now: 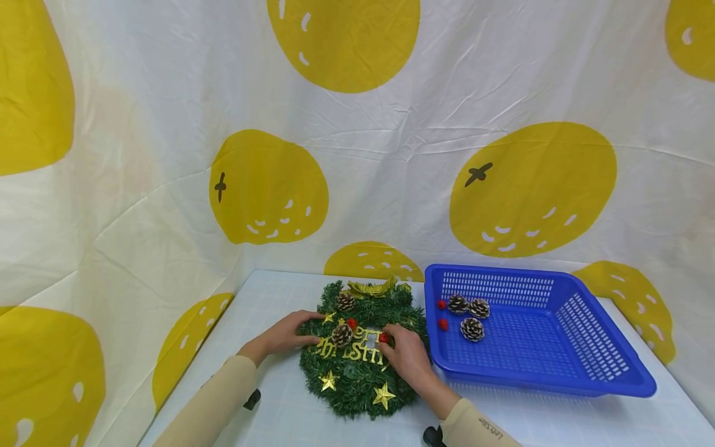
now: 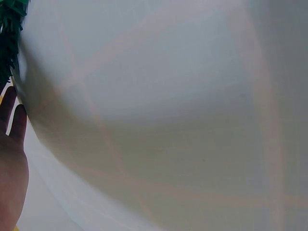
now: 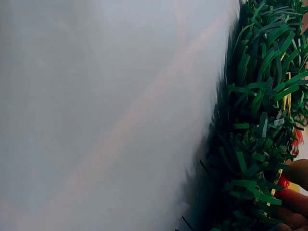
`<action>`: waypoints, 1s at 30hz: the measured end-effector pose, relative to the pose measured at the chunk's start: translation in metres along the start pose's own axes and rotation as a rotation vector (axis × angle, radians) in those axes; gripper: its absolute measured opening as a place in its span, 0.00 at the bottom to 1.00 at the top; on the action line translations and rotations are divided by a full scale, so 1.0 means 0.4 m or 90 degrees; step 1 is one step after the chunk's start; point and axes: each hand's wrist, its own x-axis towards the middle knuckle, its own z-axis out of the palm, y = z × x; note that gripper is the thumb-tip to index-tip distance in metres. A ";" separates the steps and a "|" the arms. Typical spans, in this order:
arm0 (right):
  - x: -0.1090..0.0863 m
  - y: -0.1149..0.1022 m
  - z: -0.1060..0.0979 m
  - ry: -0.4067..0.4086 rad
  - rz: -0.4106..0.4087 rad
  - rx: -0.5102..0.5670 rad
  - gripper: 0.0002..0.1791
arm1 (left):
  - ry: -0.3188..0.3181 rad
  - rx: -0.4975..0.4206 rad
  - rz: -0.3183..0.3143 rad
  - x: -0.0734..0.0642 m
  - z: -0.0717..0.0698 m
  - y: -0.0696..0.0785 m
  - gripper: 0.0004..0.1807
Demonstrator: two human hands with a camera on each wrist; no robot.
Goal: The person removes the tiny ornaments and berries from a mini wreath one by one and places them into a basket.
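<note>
- Left hand (image 1: 287, 334): fingers extended, gripping nothing, resting on the left edge of the green Christmas wreath (image 1: 357, 375)
- Right hand (image 1: 406, 352): thumb and finger pinched on a red berry (image 1: 383, 338), over the right end of the gold lettering (image 1: 357, 354)
- Wreath: flat on the white table (image 1: 279, 397), just left of the blue plastic basket (image 1: 525, 338), carrying two pine cones (image 1: 342, 336), another red berry (image 1: 351, 323) and gold stars (image 1: 383, 395)
- Basket: three more pine cones (image 1: 472, 329) and two berries (image 1: 443, 324) at its left side
</note>
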 end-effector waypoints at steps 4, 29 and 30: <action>0.001 0.000 -0.003 0.002 -0.006 -0.015 0.14 | 0.001 -0.002 0.000 0.001 -0.002 0.003 0.33; 0.010 -0.059 -0.074 -0.031 0.002 0.116 0.14 | 0.004 0.005 -0.007 -0.002 0.000 0.002 0.33; 0.011 -0.061 -0.079 -0.028 0.002 0.118 0.14 | 0.004 0.005 -0.006 -0.002 -0.001 0.002 0.33</action>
